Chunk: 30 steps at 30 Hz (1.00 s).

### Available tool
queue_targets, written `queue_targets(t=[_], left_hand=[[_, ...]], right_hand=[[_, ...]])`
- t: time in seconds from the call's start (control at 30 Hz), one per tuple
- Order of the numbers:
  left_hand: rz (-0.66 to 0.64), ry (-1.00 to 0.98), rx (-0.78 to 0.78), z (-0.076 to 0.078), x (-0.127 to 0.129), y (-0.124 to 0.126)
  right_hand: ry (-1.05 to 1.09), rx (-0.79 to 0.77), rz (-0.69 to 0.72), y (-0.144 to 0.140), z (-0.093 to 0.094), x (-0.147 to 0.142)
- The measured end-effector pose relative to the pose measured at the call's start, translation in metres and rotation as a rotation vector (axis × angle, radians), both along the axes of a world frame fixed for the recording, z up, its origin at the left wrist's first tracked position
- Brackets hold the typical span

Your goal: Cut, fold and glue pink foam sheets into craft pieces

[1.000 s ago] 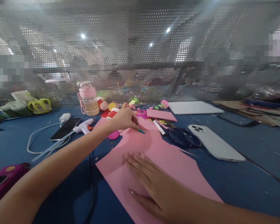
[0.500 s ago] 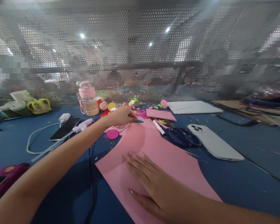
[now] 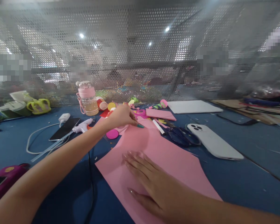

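Note:
A large pink sheet of paper (image 3: 177, 158), with curved sides and a narrower far end, lies on the blue table. My right hand (image 3: 151, 180) rests flat on its near part, fingers stretched out and palm down. My left hand (image 3: 122, 116) reaches to the far end of the sheet, its fingers drawn together and pointing down. At its thumb tip shows a small teal, pointed shape (image 3: 140, 126); whether this is a nail or a held thing I cannot make out. A magenta disc (image 3: 112, 134) lies beside the sheet, below my left wrist.
Left of the sheet are a glue gun (image 3: 82, 126), a dark phone (image 3: 65, 129) with a white charger and a pink bottle (image 3: 87, 99). To the right lie a white phone (image 3: 214, 141), a dark blue bundle (image 3: 183, 136) and a white board (image 3: 193, 107). Perforated metal stands behind.
My left hand has shifted slightly nearer along the pink paper, and the teal shape has come down with it. My right hand stays flat in the same place.

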<state>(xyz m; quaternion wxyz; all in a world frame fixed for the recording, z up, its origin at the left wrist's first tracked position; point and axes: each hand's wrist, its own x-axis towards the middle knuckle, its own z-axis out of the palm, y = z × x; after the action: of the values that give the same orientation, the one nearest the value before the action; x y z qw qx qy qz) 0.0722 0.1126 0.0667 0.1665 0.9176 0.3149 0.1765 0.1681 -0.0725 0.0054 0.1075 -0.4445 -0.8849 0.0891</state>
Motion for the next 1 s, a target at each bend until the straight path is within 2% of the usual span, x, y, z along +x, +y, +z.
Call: queue_targets(t=[0.33,0.47,0.57,0.67,0.73,0.8,0.9,1.0], left_hand=[[-0.045,-0.078,0.027,-0.006,0.003,-0.004],[-0.074,-0.064,0.032,-0.005,0.002,-0.003],[-0.083,-0.039,0.054,-0.004,0.002,-0.004],[-0.087,0.005,0.07,-0.003,0.002,-0.006],[-0.088,0.032,0.099,-0.001,0.002,-0.007],[-0.083,0.06,0.143,0.001,0.002,-0.008],[-0.101,0.11,0.209,0.002,0.001,-0.008],[-0.154,0.145,0.255,0.001,0.0,-0.004]], right_hand=[[-0.034,0.002,-0.011,0.0,-0.001,0.0],[-0.04,0.051,0.003,-0.001,-0.002,0.0],[-0.019,0.152,-0.015,-0.002,-0.003,-0.001],[0.123,0.389,-0.111,0.001,-0.001,0.003],[0.255,0.567,-0.197,0.01,0.005,0.01],[0.36,0.681,-0.299,0.024,0.016,0.02],[0.48,0.743,-0.446,0.049,0.039,0.035],[0.516,0.616,-0.597,0.072,0.065,0.046]])
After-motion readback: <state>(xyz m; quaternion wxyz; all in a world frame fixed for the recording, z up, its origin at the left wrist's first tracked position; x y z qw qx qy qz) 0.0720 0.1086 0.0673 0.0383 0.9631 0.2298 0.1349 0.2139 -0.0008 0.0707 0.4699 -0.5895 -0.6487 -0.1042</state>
